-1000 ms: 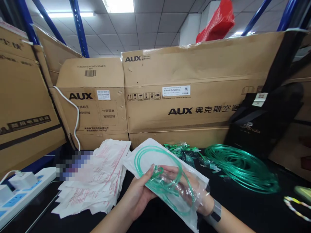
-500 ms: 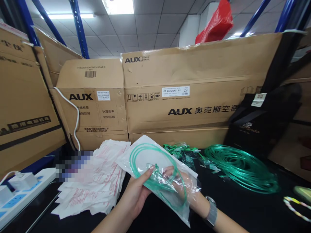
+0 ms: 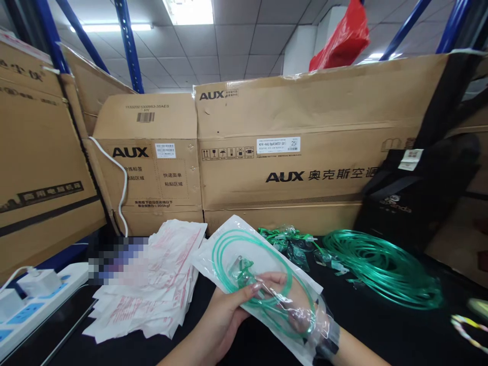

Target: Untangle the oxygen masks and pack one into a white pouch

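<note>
One pouch [image 3: 263, 260] pinched in left grip [image 3: 229, 309]; right grip [image 3: 299, 305] inside by green tubing [image 3: 218, 258], closure unclear.

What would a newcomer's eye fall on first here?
Probably the clear-fronted pouch of looped green tubing at lower center, pinched by the left hand, with the right hand showing through its film. Next, the large green coil to its right, then the red plastic bag at top right.
</note>
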Motion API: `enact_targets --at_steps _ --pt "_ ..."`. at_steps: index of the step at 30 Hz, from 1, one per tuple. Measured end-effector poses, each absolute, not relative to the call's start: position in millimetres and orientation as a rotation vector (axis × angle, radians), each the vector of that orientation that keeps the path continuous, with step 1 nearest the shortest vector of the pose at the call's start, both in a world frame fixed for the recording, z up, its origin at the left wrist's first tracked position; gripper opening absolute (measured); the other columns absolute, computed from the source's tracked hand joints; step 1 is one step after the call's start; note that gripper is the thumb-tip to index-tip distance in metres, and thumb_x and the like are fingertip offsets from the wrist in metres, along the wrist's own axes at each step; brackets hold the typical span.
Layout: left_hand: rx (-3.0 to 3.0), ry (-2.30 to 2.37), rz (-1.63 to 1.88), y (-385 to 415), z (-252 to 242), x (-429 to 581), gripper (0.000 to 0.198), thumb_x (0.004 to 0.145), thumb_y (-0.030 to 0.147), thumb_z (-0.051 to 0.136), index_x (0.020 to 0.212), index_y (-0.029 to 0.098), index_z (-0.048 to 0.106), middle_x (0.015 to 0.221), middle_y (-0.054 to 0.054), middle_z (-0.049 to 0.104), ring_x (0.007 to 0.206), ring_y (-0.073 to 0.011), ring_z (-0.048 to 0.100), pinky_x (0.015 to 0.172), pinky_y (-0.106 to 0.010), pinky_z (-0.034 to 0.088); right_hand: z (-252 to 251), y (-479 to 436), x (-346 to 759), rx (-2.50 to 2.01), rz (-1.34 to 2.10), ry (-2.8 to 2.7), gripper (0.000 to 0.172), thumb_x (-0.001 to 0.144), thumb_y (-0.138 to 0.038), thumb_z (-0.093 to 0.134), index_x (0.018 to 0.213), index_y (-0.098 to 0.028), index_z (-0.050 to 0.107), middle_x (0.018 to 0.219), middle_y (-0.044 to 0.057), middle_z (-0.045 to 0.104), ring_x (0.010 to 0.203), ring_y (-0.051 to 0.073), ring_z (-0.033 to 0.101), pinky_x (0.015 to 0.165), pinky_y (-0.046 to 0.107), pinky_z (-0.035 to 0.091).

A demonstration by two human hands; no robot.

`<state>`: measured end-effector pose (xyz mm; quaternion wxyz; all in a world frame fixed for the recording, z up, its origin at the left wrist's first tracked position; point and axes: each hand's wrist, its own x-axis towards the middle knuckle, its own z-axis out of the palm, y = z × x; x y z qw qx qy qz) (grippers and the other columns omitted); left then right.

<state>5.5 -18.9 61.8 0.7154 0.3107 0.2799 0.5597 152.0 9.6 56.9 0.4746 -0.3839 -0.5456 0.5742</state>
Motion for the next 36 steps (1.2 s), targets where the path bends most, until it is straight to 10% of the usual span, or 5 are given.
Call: enact_targets --at_steps 6,23,36 --pt "0.536 0.586 1.391 -3.3 70.5 -7.3 0.032 0.072 0.006 0.065 0.103 0.014 0.062 0.101 -0.011 0.07 0.097 -0.028 0.062 0.083 -0.041 0.05 74.0 10.0 160.9 -0.939 0.908 -1.543 0.018 0.07 -0.038 0.063 0.074 -0.022 0.071 0.087 0.008 0.066 0.089 0.026 0.056 0.085 0.036 0.041" --pt "0.671 0.658 1.467 -4.1 70.1 -10.2 0.049 0.069 0.006 0.069 0.115 0.015 0.054 0.103 -0.012 0.068 0.101 -0.0298 0.06 0.085 -0.042 0.051 58.7 14.7 156.6 -1.081 1.383 -1.429 0.03 0.068 -0.044 0.063 0.065 -0.015 0.058 0.047 -0.004 0.05 0.032 0.005 0.036 0.03 0.018 0.028" --pt "0.663 0.695 1.643 2.9 73.4 -19.8 0.049 0.069 0.004 0.069 0.113 0.019 0.055 0.107 -0.011 0.066 0.102 -0.0283 0.06 0.083 -0.042 0.052 61.3 25.6 161.7 -0.955 1.375 -1.25 0.044 0.074 -0.056 0.054 0.07 -0.013 0.064 0.055 0.0 0.054 0.049 0.01 0.05 0.048 0.021 0.04"
